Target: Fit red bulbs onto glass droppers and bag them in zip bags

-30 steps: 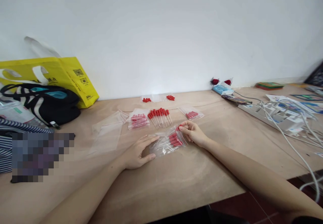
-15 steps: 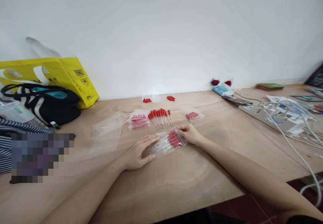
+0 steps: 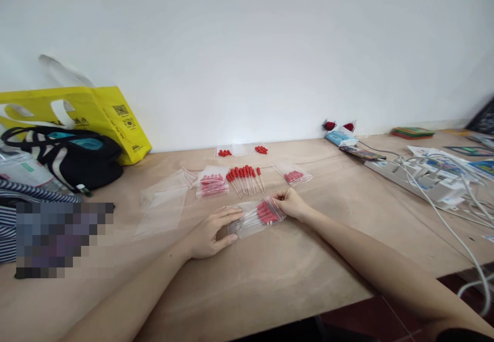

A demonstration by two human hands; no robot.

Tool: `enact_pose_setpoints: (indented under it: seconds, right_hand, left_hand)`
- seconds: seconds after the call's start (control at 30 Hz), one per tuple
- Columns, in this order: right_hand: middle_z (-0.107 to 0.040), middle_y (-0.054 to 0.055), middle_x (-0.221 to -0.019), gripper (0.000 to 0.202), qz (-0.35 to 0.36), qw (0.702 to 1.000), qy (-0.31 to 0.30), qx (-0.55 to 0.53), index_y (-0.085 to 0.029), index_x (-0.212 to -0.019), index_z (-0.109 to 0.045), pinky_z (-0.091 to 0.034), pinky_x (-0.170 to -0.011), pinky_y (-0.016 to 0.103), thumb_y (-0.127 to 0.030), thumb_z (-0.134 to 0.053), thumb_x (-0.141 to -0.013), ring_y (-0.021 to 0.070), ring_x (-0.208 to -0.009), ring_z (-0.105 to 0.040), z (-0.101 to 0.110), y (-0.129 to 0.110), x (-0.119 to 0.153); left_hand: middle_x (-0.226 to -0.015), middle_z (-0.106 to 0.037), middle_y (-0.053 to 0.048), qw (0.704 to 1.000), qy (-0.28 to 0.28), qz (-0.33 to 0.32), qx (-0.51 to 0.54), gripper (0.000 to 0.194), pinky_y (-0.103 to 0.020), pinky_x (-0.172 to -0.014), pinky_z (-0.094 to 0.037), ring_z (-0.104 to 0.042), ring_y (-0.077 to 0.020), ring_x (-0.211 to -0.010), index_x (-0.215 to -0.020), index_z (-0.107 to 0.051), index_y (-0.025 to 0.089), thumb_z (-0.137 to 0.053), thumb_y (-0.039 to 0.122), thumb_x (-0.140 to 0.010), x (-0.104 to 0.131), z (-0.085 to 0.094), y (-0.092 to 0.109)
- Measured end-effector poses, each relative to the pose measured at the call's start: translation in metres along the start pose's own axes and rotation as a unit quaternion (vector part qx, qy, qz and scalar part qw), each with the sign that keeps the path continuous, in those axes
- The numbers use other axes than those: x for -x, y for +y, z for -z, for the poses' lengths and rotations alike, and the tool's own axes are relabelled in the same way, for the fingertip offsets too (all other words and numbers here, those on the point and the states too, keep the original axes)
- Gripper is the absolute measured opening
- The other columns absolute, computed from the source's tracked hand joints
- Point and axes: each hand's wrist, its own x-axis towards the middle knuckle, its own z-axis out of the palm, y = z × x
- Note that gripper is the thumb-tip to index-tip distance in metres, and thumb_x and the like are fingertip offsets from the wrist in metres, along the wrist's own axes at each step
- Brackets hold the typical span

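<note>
A clear zip bag [image 3: 252,219] with several red-capped droppers lies on the table between my hands. My right hand [image 3: 287,202] pinches the bag's zip edge at its right end. My left hand [image 3: 212,233] rests at the bag's left end, fingers apart, fingertips touching the plastic. Behind the bag, loose red-capped droppers [image 3: 245,177] lie fanned out. A filled bag [image 3: 212,183] sits to their left, another filled bag [image 3: 295,175] to their right. Flat clear bags [image 3: 164,205] are spread further left.
Small red pieces [image 3: 261,150] lie on plastic near the wall. A yellow bag [image 3: 127,126] and a black bag [image 3: 85,162] stand at the left. White cables and a power strip [image 3: 417,177] occupy the right side.
The held bag's zip end has tilted slightly under my right hand's fingers. My left hand has barely moved.
</note>
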Motion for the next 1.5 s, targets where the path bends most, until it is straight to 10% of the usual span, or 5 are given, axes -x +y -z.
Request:
enact_pose_setpoints:
  seconds: [0.6,0.83,1.13,1.33,1.5]
  right_hand:
    - [-0.061,-0.003,-0.06,0.059,-0.043,0.987,-0.156,-0.019,-0.012,-0.096,-0.06,-0.035,-0.04,0.015,-0.026,-0.081,-0.043,0.0058,-0.047,-0.051,0.027,-0.009,0.015]
    - [-0.047,-0.008,-0.047,0.038,-0.075,0.996,0.02,0.036,-0.015,-0.072,-0.055,-0.028,-0.036,0.017,-0.048,-0.069,-0.058,0.0032,-0.036,-0.036,0.032,-0.012,0.013]
    - [-0.052,-0.005,-0.05,0.042,-0.002,0.999,0.045,-0.009,-0.016,-0.057,-0.049,-0.035,-0.043,0.019,-0.049,-0.074,-0.048,0.0062,-0.045,-0.045,0.006,-0.014,0.015]
    - [-0.051,-0.005,-0.046,0.039,0.03,0.983,0.154,-0.098,-0.017,-0.058,-0.049,-0.034,-0.038,0.018,-0.044,-0.075,-0.049,0.0059,-0.038,-0.044,0.045,-0.019,0.009]
    - [-0.054,-0.005,-0.054,0.039,0.057,0.919,0.345,-0.183,-0.02,-0.06,-0.039,-0.046,-0.046,0.021,-0.038,-0.074,-0.054,0.0089,-0.048,-0.053,0.087,-0.009,-0.016]
  left_hand:
    - [-0.134,-0.042,-0.005,1.0,-0.01,-0.003,-0.005,0.046,-0.046,-0.105,-0.024,-0.036,-0.0229,-0.124,-0.126,-0.043,0.024,-0.049,0.029,-0.081,-0.001,0.001,0.001]
    - [-0.134,-0.042,-0.006,1.0,-0.012,-0.002,-0.007,0.047,-0.047,-0.105,-0.023,-0.036,-0.0233,-0.124,-0.127,-0.042,0.023,-0.049,0.03,-0.081,-0.001,0.001,0.001]
    - [-0.134,-0.043,-0.006,0.999,-0.009,-0.026,0.017,0.046,-0.046,-0.105,-0.023,-0.038,-0.023,-0.123,-0.126,-0.043,0.024,-0.05,0.031,-0.081,0.0,0.003,0.004]
    - [-0.13,-0.047,-0.006,0.996,0.063,-0.002,-0.056,0.044,-0.045,-0.105,-0.023,-0.037,-0.0233,-0.123,-0.124,-0.045,0.022,-0.047,0.036,-0.083,0.002,0.011,-0.002]
    - [-0.12,-0.056,-0.008,0.95,0.201,0.148,-0.19,0.038,-0.044,-0.103,-0.025,-0.047,-0.0245,-0.115,-0.114,-0.054,0.019,-0.043,0.038,-0.082,0.009,0.029,-0.029]
